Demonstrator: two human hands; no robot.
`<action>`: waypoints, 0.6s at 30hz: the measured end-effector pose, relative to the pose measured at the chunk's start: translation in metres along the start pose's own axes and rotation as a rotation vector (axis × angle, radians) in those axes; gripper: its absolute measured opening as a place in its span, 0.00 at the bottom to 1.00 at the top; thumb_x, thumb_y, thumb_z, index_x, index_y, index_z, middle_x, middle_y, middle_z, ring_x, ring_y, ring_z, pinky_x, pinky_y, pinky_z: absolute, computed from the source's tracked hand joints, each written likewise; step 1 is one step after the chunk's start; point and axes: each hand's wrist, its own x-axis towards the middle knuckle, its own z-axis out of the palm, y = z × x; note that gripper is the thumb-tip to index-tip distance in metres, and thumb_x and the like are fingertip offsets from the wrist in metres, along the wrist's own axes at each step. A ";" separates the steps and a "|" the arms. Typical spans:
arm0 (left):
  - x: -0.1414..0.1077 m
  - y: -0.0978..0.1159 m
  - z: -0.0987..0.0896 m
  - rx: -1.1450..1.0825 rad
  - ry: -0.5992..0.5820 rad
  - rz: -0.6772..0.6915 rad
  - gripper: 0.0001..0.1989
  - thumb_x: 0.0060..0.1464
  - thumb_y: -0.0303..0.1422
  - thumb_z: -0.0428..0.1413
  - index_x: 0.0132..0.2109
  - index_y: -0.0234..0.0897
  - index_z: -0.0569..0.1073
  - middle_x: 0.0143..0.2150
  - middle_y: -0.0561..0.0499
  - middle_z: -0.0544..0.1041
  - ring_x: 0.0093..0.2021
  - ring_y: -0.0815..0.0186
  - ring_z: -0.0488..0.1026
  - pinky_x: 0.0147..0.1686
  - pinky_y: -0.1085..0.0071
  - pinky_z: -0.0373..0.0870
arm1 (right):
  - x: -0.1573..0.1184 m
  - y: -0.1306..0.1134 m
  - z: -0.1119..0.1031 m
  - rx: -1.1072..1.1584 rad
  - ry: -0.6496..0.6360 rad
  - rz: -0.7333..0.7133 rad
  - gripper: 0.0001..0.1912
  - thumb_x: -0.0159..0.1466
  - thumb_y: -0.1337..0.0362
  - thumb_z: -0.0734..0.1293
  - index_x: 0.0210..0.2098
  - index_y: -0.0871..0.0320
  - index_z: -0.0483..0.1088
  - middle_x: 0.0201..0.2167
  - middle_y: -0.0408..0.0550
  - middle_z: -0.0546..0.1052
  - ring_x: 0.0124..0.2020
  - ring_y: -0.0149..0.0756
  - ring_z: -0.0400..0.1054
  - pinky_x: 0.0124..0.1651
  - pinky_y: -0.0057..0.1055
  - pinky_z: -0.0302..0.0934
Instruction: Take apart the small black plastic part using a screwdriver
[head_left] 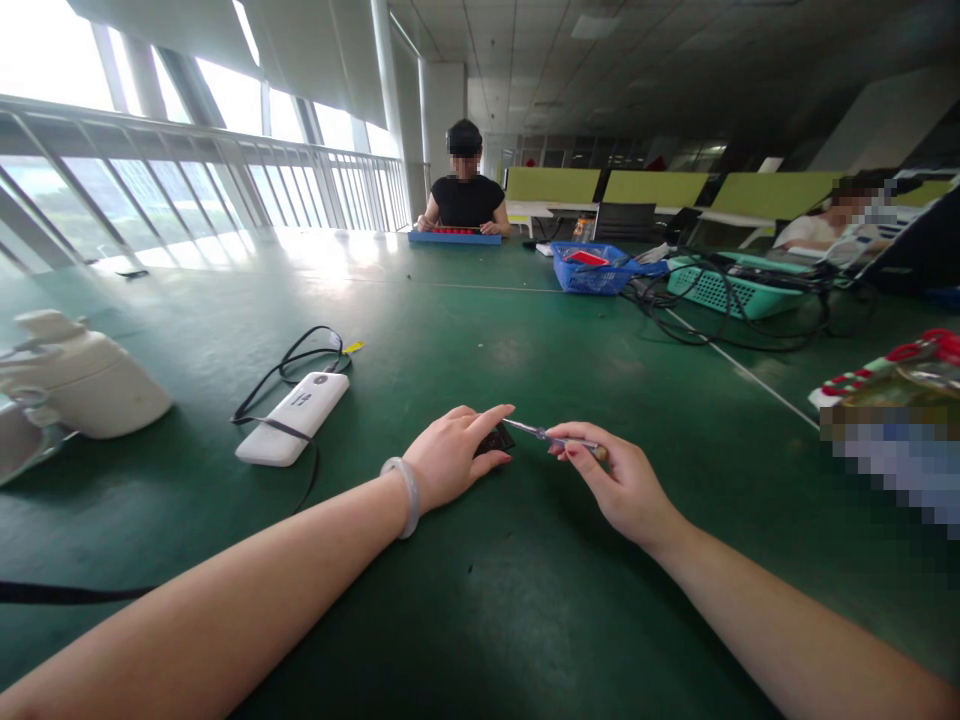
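Observation:
My left hand (448,455), with a pale bangle at the wrist, grips a small flat black piece (495,440) at the middle of the green table (390,600). The thumb lies along its near side and the fingers along the far side, covering much of it. A slim screwdriver (541,433) with a partly see-through handle is pinched in my right hand (607,475). Its metal shaft points left, and the tip is at the black piece's right edge; whether it touches cannot be made out.
Left of my hands lies a white power bank (289,425) with a black cable. A whitish bag-like object (97,380) stands farther left. Beyond are a blue basket (592,275), a green basket (720,288) and tangled cables. A person sits opposite behind a blue tray (454,239).

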 end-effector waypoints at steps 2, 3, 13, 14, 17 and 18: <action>0.001 0.000 0.000 0.004 -0.033 -0.005 0.28 0.58 0.40 0.55 0.63 0.40 0.59 0.47 0.47 0.77 0.50 0.57 0.70 0.50 0.62 0.68 | 0.000 0.000 0.000 0.004 0.006 -0.011 0.15 0.66 0.55 0.60 0.44 0.55 0.73 0.37 0.47 0.78 0.38 0.36 0.73 0.42 0.33 0.67; 0.001 -0.001 0.001 0.004 -0.044 -0.003 0.28 0.58 0.40 0.56 0.63 0.40 0.59 0.47 0.47 0.77 0.51 0.56 0.70 0.51 0.62 0.68 | 0.000 0.000 -0.001 0.001 0.009 -0.017 0.14 0.66 0.56 0.60 0.44 0.55 0.73 0.37 0.47 0.78 0.38 0.36 0.73 0.42 0.33 0.67; 0.004 -0.002 0.003 -0.002 -0.106 -0.055 0.29 0.56 0.40 0.57 0.63 0.40 0.60 0.46 0.45 0.77 0.49 0.56 0.72 0.50 0.61 0.68 | -0.001 -0.006 0.003 -0.348 -0.045 -0.215 0.12 0.65 0.61 0.61 0.43 0.55 0.73 0.38 0.49 0.79 0.40 0.39 0.71 0.45 0.38 0.64; 0.004 -0.003 0.004 -0.007 -0.100 -0.057 0.30 0.56 0.41 0.57 0.63 0.40 0.59 0.48 0.44 0.76 0.50 0.56 0.72 0.51 0.61 0.68 | 0.000 -0.007 0.004 -0.375 -0.063 -0.249 0.11 0.65 0.61 0.61 0.43 0.55 0.73 0.38 0.48 0.79 0.40 0.39 0.71 0.45 0.38 0.63; 0.004 -0.008 0.009 -0.020 -0.095 -0.070 0.33 0.56 0.43 0.56 0.64 0.35 0.57 0.55 0.40 0.72 0.57 0.55 0.67 0.57 0.61 0.64 | 0.000 -0.008 0.009 -0.452 -0.145 -0.307 0.11 0.64 0.59 0.63 0.42 0.55 0.73 0.36 0.47 0.78 0.39 0.39 0.69 0.47 0.39 0.60; 0.004 -0.010 0.012 -0.014 -0.083 -0.099 0.36 0.56 0.45 0.55 0.65 0.32 0.55 0.59 0.38 0.68 0.61 0.53 0.62 0.59 0.60 0.60 | -0.001 -0.009 0.011 -0.476 -0.176 -0.321 0.12 0.64 0.57 0.64 0.42 0.55 0.73 0.36 0.47 0.78 0.39 0.39 0.69 0.47 0.39 0.59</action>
